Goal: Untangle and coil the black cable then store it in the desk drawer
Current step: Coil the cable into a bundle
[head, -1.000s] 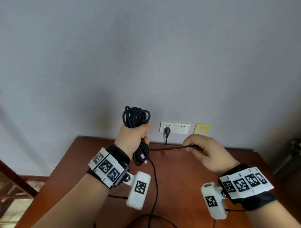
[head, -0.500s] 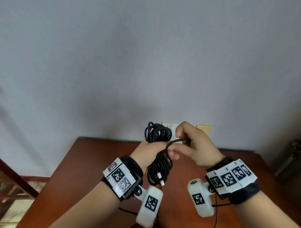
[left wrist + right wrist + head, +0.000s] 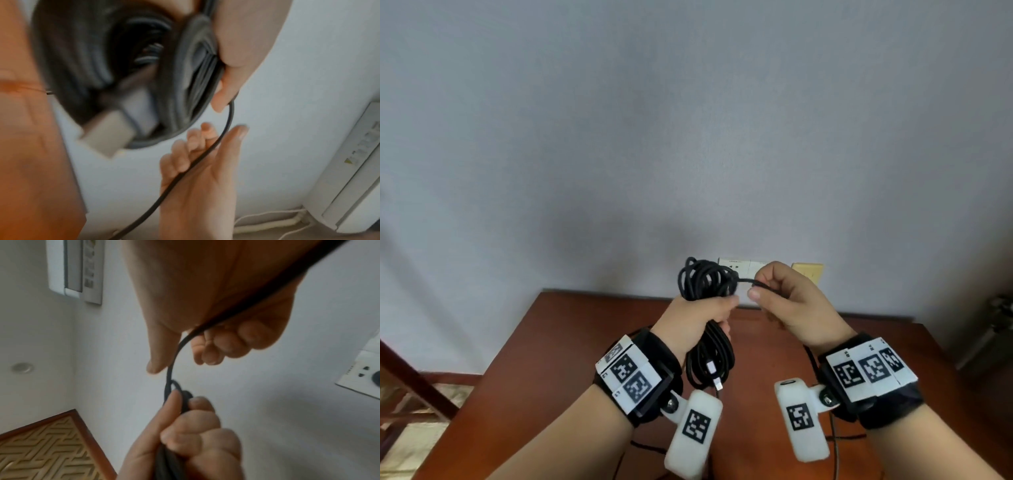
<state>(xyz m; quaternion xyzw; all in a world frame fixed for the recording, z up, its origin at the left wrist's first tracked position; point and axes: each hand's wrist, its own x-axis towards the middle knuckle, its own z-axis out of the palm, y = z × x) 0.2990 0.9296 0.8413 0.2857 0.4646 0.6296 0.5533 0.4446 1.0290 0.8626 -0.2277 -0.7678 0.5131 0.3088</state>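
Note:
My left hand [image 3: 717, 310] is raised above the desk [image 3: 585, 346] and grips the black cable [image 3: 705, 281], wound into a bundle of several loops. The loops stick out above the fist and hang below it, where a USB plug [image 3: 714, 373] dangles. Just right of the bundle, my right hand [image 3: 756, 289] pinches a single strand [image 3: 748, 281] leading off the coil. In the left wrist view the strand [image 3: 205, 151] runs across the right hand's fingers [image 3: 193, 146]. In the right wrist view it [image 3: 173, 358] passes under the thumb toward the left hand [image 3: 185, 434]. No drawer is in view.
White wall sockets [image 3: 736, 265] and a yellow wall plate [image 3: 808, 272] sit on the wall behind the hands. More cable trails over the desk near my wrists. A wooden chair [image 3: 400, 387] stands at the left. An air conditioner [image 3: 349, 178] hangs on the wall.
A second ago the hands were apart with a strand stretched between them. The right hand came in to the coil, and the left hand with the bundle moved rightward.

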